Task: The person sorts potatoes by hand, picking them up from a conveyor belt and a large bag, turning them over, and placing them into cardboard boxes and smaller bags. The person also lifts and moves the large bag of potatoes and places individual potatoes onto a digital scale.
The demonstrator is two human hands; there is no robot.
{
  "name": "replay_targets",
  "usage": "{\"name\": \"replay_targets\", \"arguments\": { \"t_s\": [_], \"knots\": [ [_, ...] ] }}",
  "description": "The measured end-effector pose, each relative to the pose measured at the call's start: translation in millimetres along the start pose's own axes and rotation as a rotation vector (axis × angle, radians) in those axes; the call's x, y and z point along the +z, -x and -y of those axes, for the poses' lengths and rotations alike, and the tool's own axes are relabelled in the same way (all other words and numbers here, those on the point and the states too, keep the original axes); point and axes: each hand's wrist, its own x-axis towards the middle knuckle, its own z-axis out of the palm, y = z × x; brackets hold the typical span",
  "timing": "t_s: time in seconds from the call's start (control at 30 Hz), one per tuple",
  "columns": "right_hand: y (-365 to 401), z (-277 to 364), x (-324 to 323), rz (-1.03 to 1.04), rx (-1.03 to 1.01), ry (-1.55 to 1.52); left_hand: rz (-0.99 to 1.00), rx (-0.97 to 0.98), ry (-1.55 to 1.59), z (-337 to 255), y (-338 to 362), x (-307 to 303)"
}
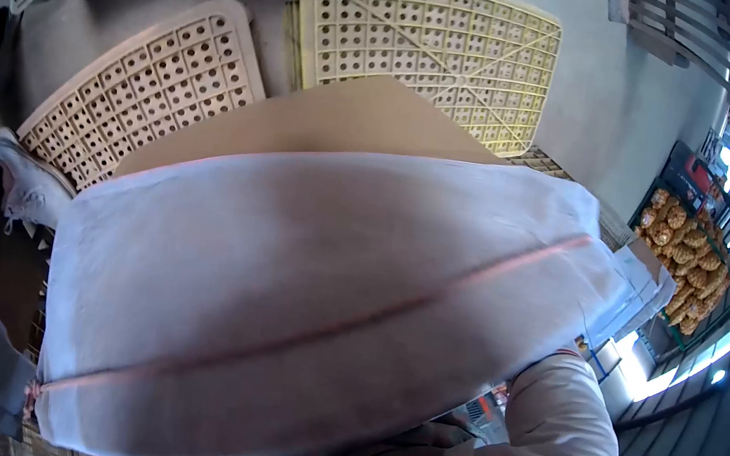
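A large white cloth sheet or bag (297,312) with a thin reddish stripe across it fills the middle of the view, slightly blurred. Behind its upper edge shows a flat brown cardboard piece (323,124). A light sleeve (560,433) at the lower right reaches up to the right part of the cloth, where the hand is hidden. My left hand cannot be made out; the cloth's left end reaches dark, unclear shapes. What either hand holds is not visible.
Pale perforated plastic crates stand at the upper left (156,87) and top centre (437,47). A green crate of netted yellow-brown produce (683,259) is at the right. A white shoe-like object (30,186) lies at the left, beside a slatted structure at the upper right (700,37).
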Motion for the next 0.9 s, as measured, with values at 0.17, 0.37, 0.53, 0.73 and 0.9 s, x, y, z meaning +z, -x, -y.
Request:
{"name": "replay_targets", "arguments": {
  "t_s": [0.17, 0.37, 0.53, 0.73, 0.9],
  "knots": [
    [32, -32, 9, 0.083, 0.059, 0.111, -0.039, 0.029, -0.026, 8, 18, 64],
    [31, -13, -46, -0.021, 0.094, 0.049, -0.101, 0.015, -0.094, 14, 7, 17],
    [6, -18, -42, -0.022, 0.05, 0.041, -0.121, 0.035, -0.151, 17, -14, -8],
    [24, -57, 21, 0.152, -0.024, 0.033, -0.14, 0.097, -0.295, 8, 1, -46],
    [73, -90, -2, 0.185, -0.022, -0.066, -0.177, 0.036, -0.481, -27, 50, -105]
  ]
}}
